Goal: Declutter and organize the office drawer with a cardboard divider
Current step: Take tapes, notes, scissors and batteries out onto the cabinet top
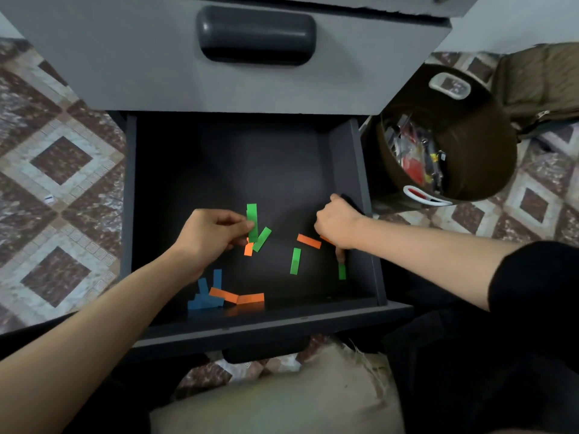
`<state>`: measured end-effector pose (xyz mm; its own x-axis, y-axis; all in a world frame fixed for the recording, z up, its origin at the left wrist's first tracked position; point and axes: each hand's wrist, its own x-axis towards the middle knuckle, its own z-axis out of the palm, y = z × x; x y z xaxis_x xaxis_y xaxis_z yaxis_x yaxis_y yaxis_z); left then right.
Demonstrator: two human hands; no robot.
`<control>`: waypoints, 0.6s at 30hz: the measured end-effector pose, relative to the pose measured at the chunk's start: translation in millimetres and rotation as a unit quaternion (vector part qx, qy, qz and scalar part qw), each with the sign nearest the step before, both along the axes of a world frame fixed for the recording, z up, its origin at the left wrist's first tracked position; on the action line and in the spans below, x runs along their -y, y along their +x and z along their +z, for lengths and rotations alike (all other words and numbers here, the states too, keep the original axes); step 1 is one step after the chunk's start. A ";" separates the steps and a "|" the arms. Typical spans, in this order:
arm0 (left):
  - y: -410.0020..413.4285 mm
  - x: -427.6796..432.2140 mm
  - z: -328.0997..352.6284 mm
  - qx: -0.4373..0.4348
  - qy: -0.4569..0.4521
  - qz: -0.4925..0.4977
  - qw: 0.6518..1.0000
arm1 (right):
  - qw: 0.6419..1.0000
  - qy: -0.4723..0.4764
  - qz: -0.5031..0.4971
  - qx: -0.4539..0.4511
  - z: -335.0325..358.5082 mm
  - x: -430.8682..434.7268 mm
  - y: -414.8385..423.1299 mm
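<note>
The lower drawer point(351, 158) stands pulled out, dark inside. Loose paper strips lie on its floor: green ones point(295, 260), orange ones point(309, 241) and blue ones point(205, 296) near the front. My left hand point(210, 236) pinches an upright green strip point(252, 220) over a small pile of green and orange strips. My right hand point(338, 225) is by the drawer's right wall, its fingers curled round a small dark object point(352, 203). One of its fingers points down and touches a green strip point(342, 271). No cardboard divider is in view.
The closed upper drawer with a dark handle point(257, 34) overhangs the back. An upturned brown cap point(463, 145) filled with small stationery sits on the patterned floor at the right, with a bag point(539, 83) behind it. A beige cushion point(297, 396) lies below the drawer front.
</note>
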<state>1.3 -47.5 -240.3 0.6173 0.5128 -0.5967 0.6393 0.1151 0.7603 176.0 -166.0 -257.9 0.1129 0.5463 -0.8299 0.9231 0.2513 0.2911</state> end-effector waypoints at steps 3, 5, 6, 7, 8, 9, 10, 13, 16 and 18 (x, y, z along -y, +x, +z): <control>2.0 0.1 -1.0 -0.005 0.002 -0.003 1.000 | 0.999 0.035 -0.001 -0.001 -5.5 2.5 1.1; 2.5 0.2 -1.5 -0.008 0.004 -0.007 1.000 | 0.998 0.053 -0.017 -0.015 -5.7 1.1 2.1; 2.0 0.7 -1.9 -0.009 0.004 -0.008 1.000 | 0.997 0.061 -0.030 -0.027 -5.2 -0.2 2.3; 1.4 0.9 -2.1 -0.009 0.005 -0.009 1.000 | 0.996 0.070 -0.047 -0.039 -5.1 -1.3 2.5; 1.2 1.1 -2.3 -0.008 0.007 -0.009 1.000 | 0.993 0.083 -0.062 -0.049 -4.6 -2.6 2.4; 0.8 1.3 -2.5 -0.008 0.007 -0.008 1.000 | 0.991 0.099 -0.076 -0.057 -4.6 -3.5 1.7; 0.8 1.3 -2.7 -0.008 0.006 -0.006 1.000 | 0.987 0.119 -0.090 -0.065 -5.2 -4.0 0.8; 1.8 1.8 -3.5 -0.011 0.009 -0.010 1.000 | 0.971 0.174 -0.131 -0.101 -8.3 -7.2 -5.3; 1.6 3.5 -5.0 -0.015 0.011 -0.018 1.000 | 0.956 0.209 -0.163 -0.127 -14.8 -12.2 -13.6; 1.6 4.5 -4.6 -0.018 0.005 -0.019 1.000 | 0.947 0.221 -0.186 -0.141 -16.3 -12.3 -16.9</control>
<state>2.8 -52.0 -244.9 0.6142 0.4960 -0.6138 0.6702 0.0827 0.7375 159.1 -153.7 -274.2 0.1745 0.8125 -0.5562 0.9804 -0.1961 0.0211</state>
